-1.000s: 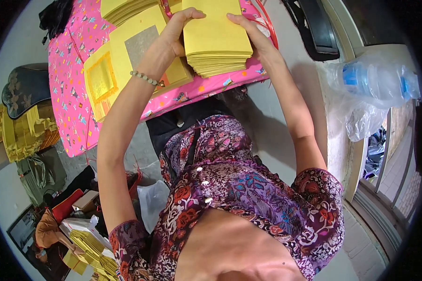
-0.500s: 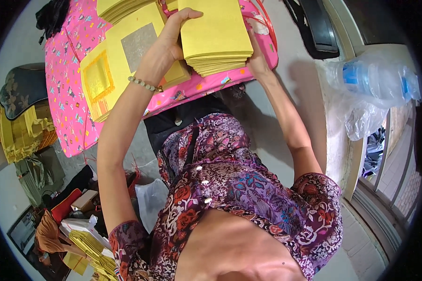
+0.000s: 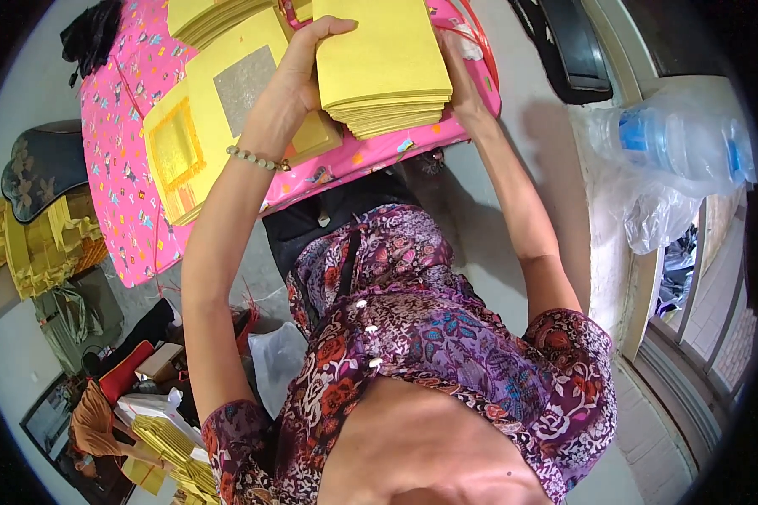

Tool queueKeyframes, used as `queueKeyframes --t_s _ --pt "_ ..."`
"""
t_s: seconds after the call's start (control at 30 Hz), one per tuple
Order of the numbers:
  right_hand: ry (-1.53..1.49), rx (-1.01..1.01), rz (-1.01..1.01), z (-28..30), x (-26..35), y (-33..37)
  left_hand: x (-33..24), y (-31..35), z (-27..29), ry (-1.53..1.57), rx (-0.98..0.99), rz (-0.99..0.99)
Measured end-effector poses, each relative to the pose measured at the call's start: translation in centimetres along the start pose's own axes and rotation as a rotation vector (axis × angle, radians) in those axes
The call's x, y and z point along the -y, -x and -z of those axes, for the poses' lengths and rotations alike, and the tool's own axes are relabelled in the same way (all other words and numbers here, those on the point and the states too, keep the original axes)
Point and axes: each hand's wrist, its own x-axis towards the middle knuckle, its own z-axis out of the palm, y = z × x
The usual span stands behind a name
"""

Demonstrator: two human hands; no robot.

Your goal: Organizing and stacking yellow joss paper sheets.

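Observation:
A thick stack of yellow paper [image 3: 383, 59] stands at the near edge of the pink table, its lower sheets fanned toward me. My left hand [image 3: 306, 67] is closed on its left side, the thumb lying over the top sheet. At the opposite side my right hand [image 3: 463, 84] presses against the stack's edge; most of its fingers are hidden behind the paper. Left of my left hand lie yellow sheets with a silver square [image 3: 248, 88], and beside them a yellow stack with an orange-edged gold square [image 3: 174, 139]. Another yellow paper stack [image 3: 219, 21] sits farther back.
The pink patterned tablecloth [image 3: 126, 202] covers the table. Red cord [image 3: 478, 34] lies at its right edge. A dark stool or chair [image 3: 46, 168] stands left, near folded yellow paper [image 3: 50, 244]. Plastic-wrapped bottles [image 3: 657, 139] are at the right, beside a barred opening.
The yellow paper stack and both hands appear shifted slightly left. The upper sheets sit a little differently over the fanned lower ones; my grip stays on both sides.

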Motion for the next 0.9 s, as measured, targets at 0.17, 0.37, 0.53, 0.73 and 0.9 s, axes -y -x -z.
queueKeyframes --t_s 0.17,0.37,0.53,0.73,0.9 --pt "-0.096 0.012 -0.115 -3.3 2.2 0.6 0.8 0.4 -0.5 0.041 -0.025 -0.049" --pt "-0.124 -0.037 -0.174 -2.6 2.0 -0.2 0.4 0.1 0.2 0.059 0.027 -0.015" --pt "-0.16 -0.003 -0.181 -1.6 0.6 -1.0 0.4 0.3 -0.3 0.046 -0.011 -0.017" --pt "-0.218 0.051 -0.186 -1.1 -0.4 -1.4 0.4 0.3 -0.2 0.021 -0.015 -0.04" --pt "-0.214 -0.001 -0.172 -2.1 0.7 -1.2 0.0 0.2 0.7 -0.01 -0.021 -0.049"
